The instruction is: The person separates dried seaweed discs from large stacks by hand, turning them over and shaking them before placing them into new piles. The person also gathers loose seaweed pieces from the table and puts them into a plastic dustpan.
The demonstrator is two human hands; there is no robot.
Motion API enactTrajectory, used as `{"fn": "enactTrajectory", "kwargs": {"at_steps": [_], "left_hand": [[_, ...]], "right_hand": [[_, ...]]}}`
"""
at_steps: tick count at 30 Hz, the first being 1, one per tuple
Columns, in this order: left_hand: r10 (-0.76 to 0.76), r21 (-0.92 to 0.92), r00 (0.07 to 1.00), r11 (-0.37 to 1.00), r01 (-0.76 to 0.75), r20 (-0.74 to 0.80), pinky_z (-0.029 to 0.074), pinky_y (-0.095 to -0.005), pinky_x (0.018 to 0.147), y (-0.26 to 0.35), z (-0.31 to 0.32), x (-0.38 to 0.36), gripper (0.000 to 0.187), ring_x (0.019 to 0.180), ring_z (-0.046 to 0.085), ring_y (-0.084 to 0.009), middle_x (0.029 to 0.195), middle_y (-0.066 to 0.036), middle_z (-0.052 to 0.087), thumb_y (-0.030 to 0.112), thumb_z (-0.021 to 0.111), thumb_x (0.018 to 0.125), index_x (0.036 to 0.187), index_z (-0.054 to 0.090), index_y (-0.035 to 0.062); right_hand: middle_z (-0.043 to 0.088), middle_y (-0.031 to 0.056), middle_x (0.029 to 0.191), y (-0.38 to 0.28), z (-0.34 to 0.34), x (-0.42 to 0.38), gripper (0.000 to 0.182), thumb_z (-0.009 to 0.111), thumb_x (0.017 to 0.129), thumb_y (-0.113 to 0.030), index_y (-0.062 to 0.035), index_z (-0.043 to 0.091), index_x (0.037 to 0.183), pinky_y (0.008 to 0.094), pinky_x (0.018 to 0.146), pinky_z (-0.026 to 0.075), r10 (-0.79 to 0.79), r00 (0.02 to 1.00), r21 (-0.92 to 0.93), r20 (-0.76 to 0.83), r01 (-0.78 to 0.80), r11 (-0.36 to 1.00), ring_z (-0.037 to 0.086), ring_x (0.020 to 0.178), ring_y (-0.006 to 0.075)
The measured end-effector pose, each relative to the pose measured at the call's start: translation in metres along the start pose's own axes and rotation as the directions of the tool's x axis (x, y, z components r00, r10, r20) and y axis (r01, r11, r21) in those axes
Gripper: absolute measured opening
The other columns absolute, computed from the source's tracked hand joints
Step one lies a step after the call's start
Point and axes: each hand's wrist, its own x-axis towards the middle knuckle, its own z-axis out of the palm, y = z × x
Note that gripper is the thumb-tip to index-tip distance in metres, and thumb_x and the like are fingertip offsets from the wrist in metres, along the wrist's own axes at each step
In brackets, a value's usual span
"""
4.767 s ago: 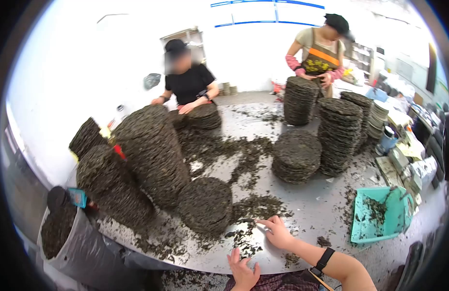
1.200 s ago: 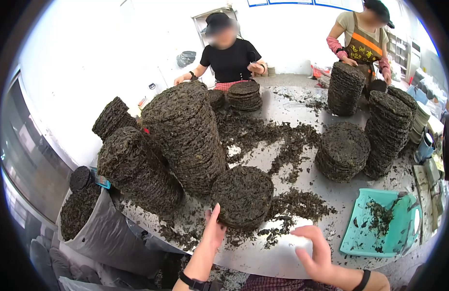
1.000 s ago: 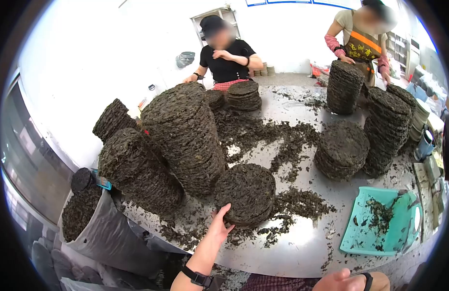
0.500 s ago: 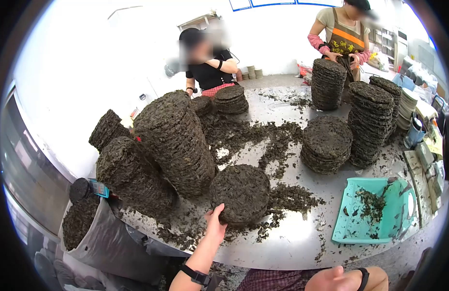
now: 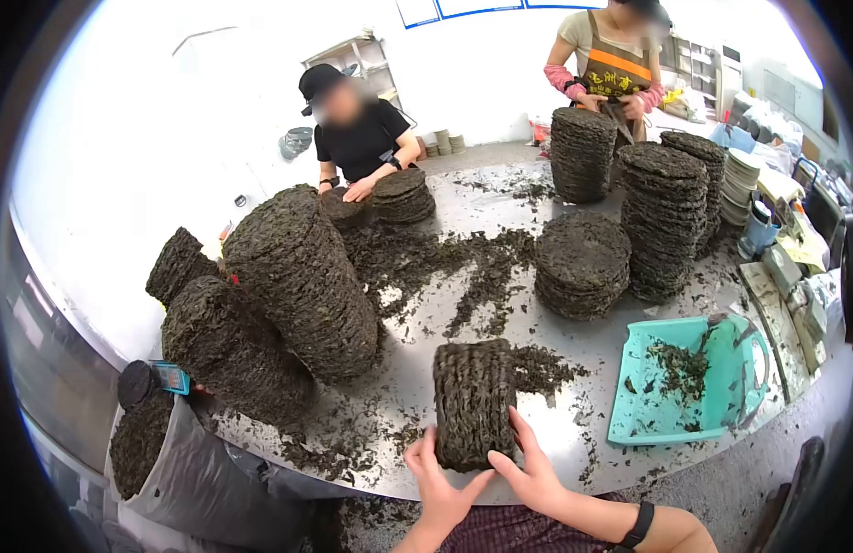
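A short stack of dark, rough round cakes (image 5: 474,398) lies on its side near the front edge of the metal table, the layered edges facing up. My left hand (image 5: 442,484) grips its lower left end, fingers along the side. On the lower right end is my right hand (image 5: 532,465), with thumb and fingers pressed against the stack. Dark loose flakes (image 5: 546,370) are scattered just right of the stack.
Tall dark stacks (image 5: 302,286) stand at left, others (image 5: 664,221) at right. A turquoise scoop tray (image 5: 620,405) holds flakes at front right. A filled grey bag (image 5: 201,475) is at lower left. Two co-workers (image 5: 357,138) (image 5: 615,60) are behind the table.
The stack has been tipped from flat onto its side. My right hand has come up to hold it with my left. The left co-worker's raised hand has lowered to a small stack.
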Motion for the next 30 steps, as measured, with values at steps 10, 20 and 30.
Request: {"fn": "enactTrajectory", "kwargs": {"at_steps": [10, 20, 30], "left_hand": [[-0.626, -0.467, 0.758, 0.623, 0.628, 0.185, 0.038, -0.0402, 0.106, -0.001, -0.027, -0.019, 0.105, 0.128, 0.037, -0.0266, 0.141, -0.021, 0.024, 0.015, 0.084, 0.075, 0.138, 0.002, -0.0006], [-0.673, -0.701, 0.703, 0.386, 0.599, 0.230, 0.040, -0.0415, 0.105, -0.022, -0.037, -0.037, 0.114, 0.124, 0.045, -0.0274, 0.139, -0.018, 0.035, -0.001, 0.081, 0.071, 0.148, -0.003, 0.0061], [-0.676, -0.721, 0.724, 0.433, 0.541, 0.137, 0.032, -0.0494, 0.112, -0.044, -0.032, -0.069, 0.104, 0.140, 0.031, -0.0324, 0.155, -0.012, 0.025, 0.013, 0.074, 0.083, 0.157, 0.001, 0.0176]], "right_hand": [[0.045, 0.0113, 0.148, -0.016, -0.002, 0.001, 0.071, 0.078, 0.081, -0.035, -0.0121, 0.048, 0.141, 0.0417, 0.106, 0.042, -0.100, 0.955, -0.240, 0.278, 0.170, 0.956, 0.047, 0.132, 0.0322], [0.046, 0.0118, 0.146, -0.008, 0.000, 0.009, 0.067, 0.077, 0.082, -0.035, -0.0129, 0.050, 0.139, 0.0407, 0.104, 0.045, -0.169, 0.900, -0.172, 0.402, 0.255, 0.952, 0.049, 0.129, 0.0312], [0.061, 0.0210, 0.126, -0.044, -0.012, 0.000, 0.052, 0.052, 0.082, -0.005, 0.0032, 0.049, 0.133, 0.0375, 0.082, 0.055, -0.035, 0.996, -0.279, 0.081, 0.056, 0.959, 0.067, 0.104, 0.0312]]}}
